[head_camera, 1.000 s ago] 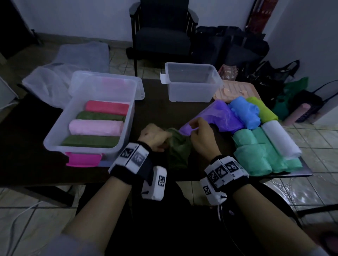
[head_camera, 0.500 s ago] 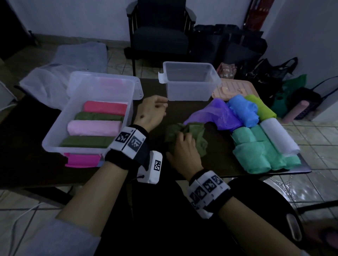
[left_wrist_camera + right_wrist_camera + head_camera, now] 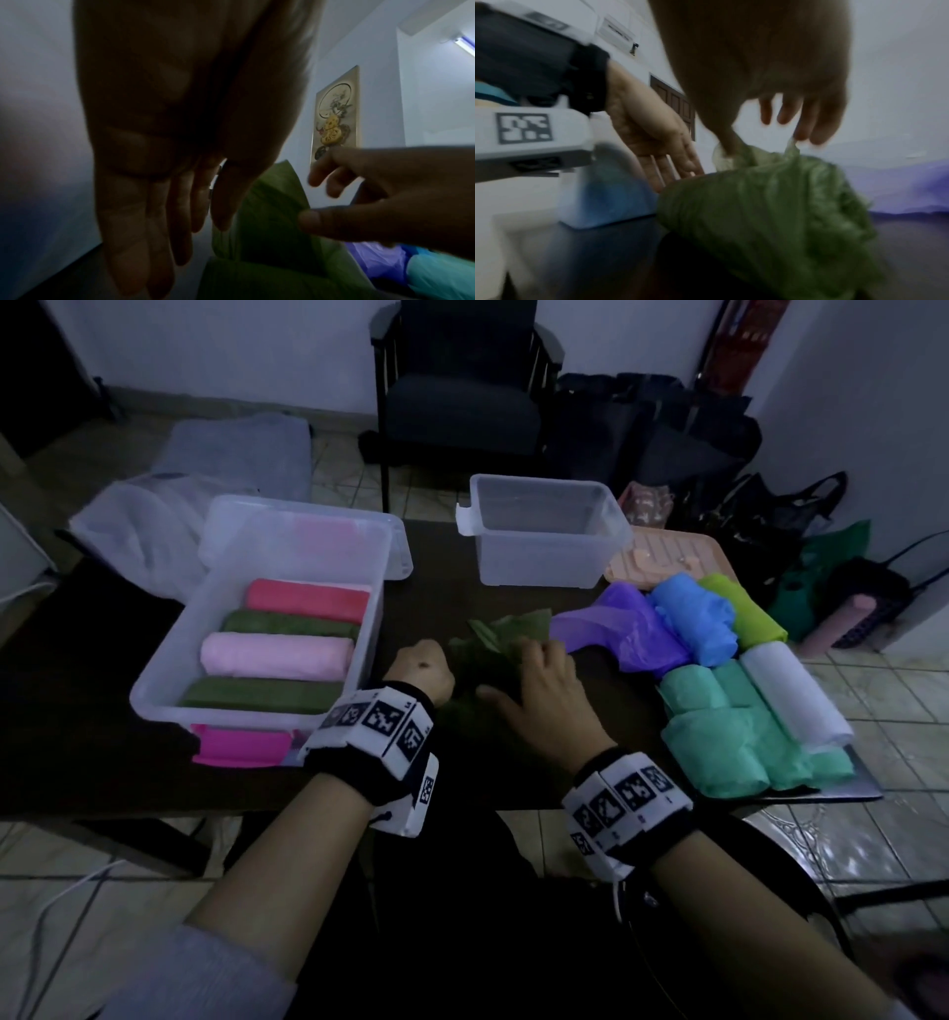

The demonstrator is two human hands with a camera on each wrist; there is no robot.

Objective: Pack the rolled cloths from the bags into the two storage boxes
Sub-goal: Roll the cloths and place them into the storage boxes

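A crumpled dark green bag (image 3: 495, 636) lies mid-table between my hands. My right hand (image 3: 534, 670) pinches its upper edge between thumb and fingertips; the right wrist view shows the green bag (image 3: 770, 203) bulging below them. My left hand (image 3: 423, 666) touches the bag's left side with straight fingers (image 3: 154, 223) and holds nothing. The left storage box (image 3: 169, 680) holds red, pink and two dark green rolled cloths. The smaller box (image 3: 544, 557) at the back stands empty. Purple (image 3: 631, 634), blue (image 3: 693, 618), lime (image 3: 747, 613), white (image 3: 791, 695) and teal (image 3: 719, 752) bundles lie at the right.
A peach lid (image 3: 667, 554) lies behind the bundles, and a pink lid (image 3: 241, 747) juts from under the left box. A clear bag (image 3: 128, 541) sits at the far left. A dark chair (image 3: 462, 397) and dark bags stand beyond the table. The near table edge runs under my wrists.
My left hand has come down from near the box rim to the green bag's left side. My right hand has shifted forward and lifted the bag's edge.
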